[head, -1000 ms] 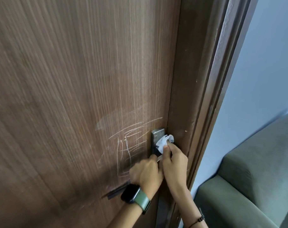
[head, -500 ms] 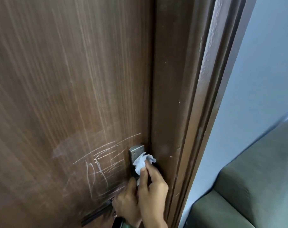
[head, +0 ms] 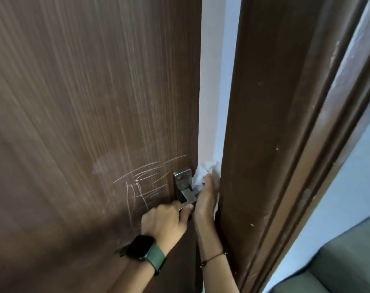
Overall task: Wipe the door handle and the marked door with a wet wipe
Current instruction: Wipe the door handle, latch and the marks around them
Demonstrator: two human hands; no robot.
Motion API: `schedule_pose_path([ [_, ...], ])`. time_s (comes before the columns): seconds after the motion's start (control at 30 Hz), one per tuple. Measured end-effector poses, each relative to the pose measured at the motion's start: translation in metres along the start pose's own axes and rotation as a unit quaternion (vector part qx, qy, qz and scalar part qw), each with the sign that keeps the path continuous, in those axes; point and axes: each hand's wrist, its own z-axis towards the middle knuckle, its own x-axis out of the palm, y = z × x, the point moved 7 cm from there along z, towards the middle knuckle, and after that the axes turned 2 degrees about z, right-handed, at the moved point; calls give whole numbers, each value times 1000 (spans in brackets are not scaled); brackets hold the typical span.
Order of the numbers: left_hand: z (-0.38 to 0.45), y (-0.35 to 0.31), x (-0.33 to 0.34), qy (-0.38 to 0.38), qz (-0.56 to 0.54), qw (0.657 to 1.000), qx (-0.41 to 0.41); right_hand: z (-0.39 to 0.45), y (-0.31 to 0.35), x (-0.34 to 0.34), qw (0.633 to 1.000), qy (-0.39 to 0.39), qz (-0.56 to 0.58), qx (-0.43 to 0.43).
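Right hand: we log it pinching wet wipe at door edge beside door handle. Left hand: gripping lever. Chalk marks untouched. Risk, we judge: door swings, fingers caught against frame.

We see the brown wooden door standing slightly ajar, a pale gap between its edge and the door frame. White scribbled marks lie just left of the metal door handle. Our left hand, with a dark watch on a green strap, grips the handle's lever. Our right hand holds a crumpled white wet wipe at the door's edge beside the handle plate.
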Motion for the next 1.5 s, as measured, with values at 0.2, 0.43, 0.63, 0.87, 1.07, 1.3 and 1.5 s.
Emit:
schedule_pose_path([
  [0.2, 13, 3, 4, 30, 23, 999, 9, 43, -22, 6, 991, -16, -58, 118],
  [0.43, 17, 8, 8, 29, 55, 998, 0, 58, -26, 15, 987, -3, -125, 104],
  [0.63, 19, 8, 11, 30, 61, 998, -8, 61, -36, 15, 991, 15, -127, 49],
  [0.87, 21, 7, 8, 26, 62, 998, -13, 79, -33, 24, 988, 0, -118, 100],
  [1.07, 19, 7, 8, 17, 59, 998, -11, 70, -53, 11, 988, -3, -105, 115],
  [1.3, 16, 5, 3, 3, 48, 999, -6, 80, -46, 11, 981, -42, -176, 68],
  [1.5, 11, 1, 1, -4, 32, 999, 7, 73, -50, 13, 989, 23, -114, 88],
])
